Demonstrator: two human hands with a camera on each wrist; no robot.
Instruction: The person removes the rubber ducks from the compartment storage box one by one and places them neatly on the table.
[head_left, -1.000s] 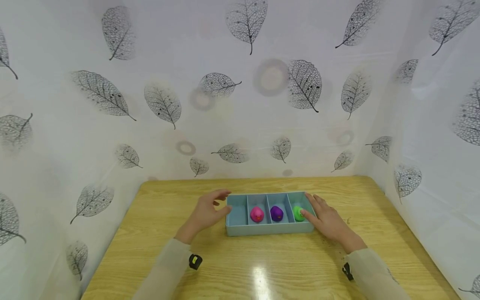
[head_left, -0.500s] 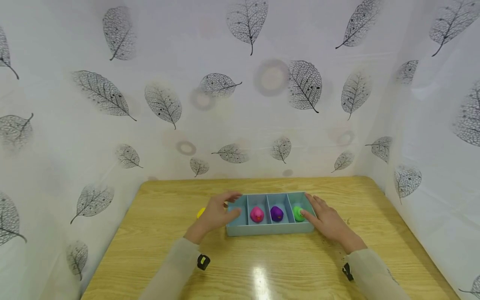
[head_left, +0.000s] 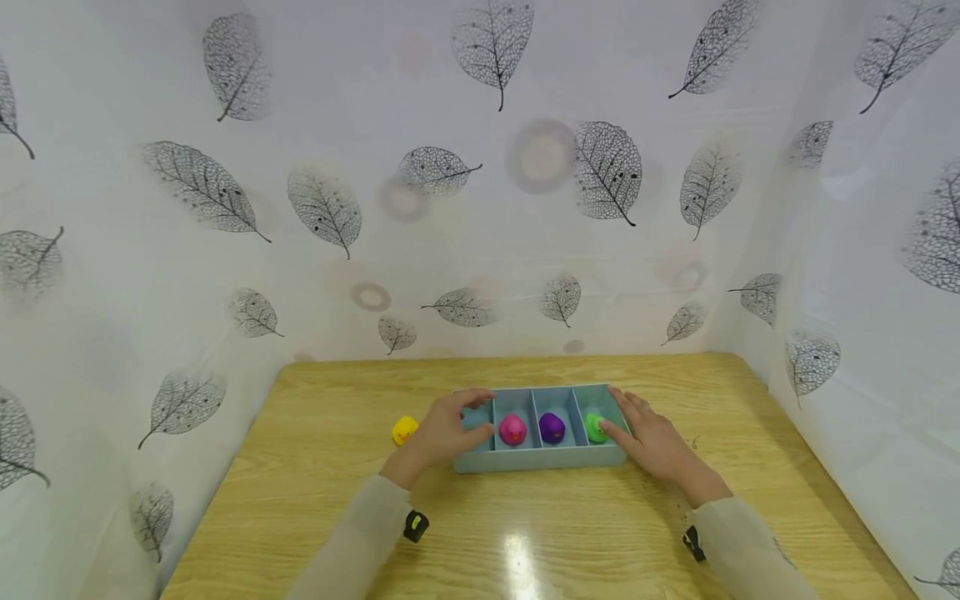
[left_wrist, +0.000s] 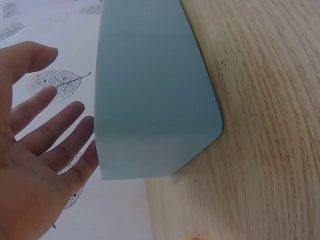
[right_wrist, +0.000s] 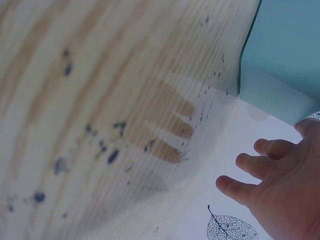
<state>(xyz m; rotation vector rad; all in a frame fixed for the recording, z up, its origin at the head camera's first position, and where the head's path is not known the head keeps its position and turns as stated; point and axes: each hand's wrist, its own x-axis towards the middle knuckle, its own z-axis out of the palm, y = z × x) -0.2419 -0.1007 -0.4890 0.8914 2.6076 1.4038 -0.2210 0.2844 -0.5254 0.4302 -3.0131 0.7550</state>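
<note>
A light blue tray (head_left: 540, 457) with several compartments sits mid-table. It holds a pink duck (head_left: 512, 429), a purple duck (head_left: 552, 427) and a green duck (head_left: 596, 427), one per compartment. My left hand (head_left: 459, 417) reaches over the tray's left end compartment with straight, spread fingers (left_wrist: 50, 130) beside the tray wall (left_wrist: 150, 100). A yellow duck (head_left: 404, 430) stands on the table just left of that hand. My right hand (head_left: 626, 417) rests flat against the tray's right end, its thumb near the green duck. In the right wrist view its fingers (right_wrist: 265, 170) are relaxed beside the tray corner (right_wrist: 280, 65).
The wooden table (head_left: 525, 533) is enclosed by white leaf-patterned sheets (head_left: 480, 208) at the back and both sides. Small dark specks (right_wrist: 100, 145) mark the wood near my right hand.
My left hand has moved right onto the tray's left end, uncovering the yellow duck on the table. My right hand has stayed put.
</note>
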